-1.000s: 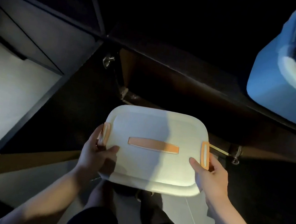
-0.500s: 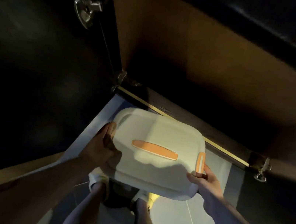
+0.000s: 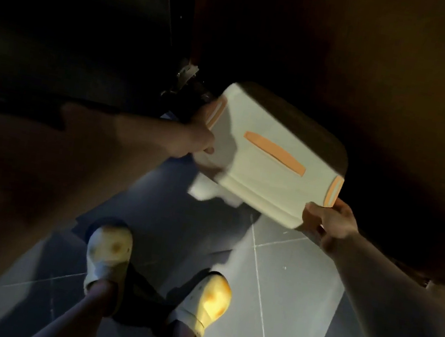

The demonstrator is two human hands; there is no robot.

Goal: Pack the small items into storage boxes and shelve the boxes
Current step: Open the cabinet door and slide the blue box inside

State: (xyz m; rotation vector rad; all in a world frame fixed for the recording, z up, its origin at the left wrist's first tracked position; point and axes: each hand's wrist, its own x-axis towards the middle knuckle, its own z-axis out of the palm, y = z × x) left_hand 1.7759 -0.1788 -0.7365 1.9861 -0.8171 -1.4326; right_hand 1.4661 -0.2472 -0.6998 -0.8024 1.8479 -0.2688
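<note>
A white storage box (image 3: 267,134) with an orange lid handle and orange side latches is held low, tilted, its far edge reaching into a dark cabinet opening (image 3: 346,80). My left hand (image 3: 195,142) grips the box's left end beside the left latch. My right hand (image 3: 330,219) holds the near right corner just below the right latch, thumb on the lid's edge. The lid is on, so the contents are hidden.
A dark cabinet door (image 3: 77,28) stands open at the left, with a metal hinge (image 3: 186,73) at its inner edge. Below lies a grey tiled floor (image 3: 285,280), where my two feet in pale clogs (image 3: 110,255) stand.
The view has dropped toward the floor. The box has moved down and to the right and tilted, its far edge now in the cabinet's shadow. Both hands keep their hold.
</note>
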